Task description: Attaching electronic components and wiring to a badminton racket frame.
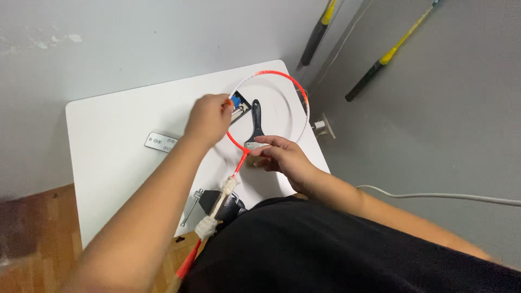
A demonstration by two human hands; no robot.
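White square table (119, 141) against a grey wall, bearing an unstrung red-and-white racket frame (296, 89), a black-handled brush (255, 122), a small grey remote (161, 142) and a blue-and-black item (239, 103).

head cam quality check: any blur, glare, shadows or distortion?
Head view: even, soft indoor light, no hard glare on the white table; faint shadow under the racket frame and left hand. Motion blur smears the left forearm, the floor at the lower left and the black shirt; the right hand and black brush are sharper. Wide-angle bend shows at the edges.
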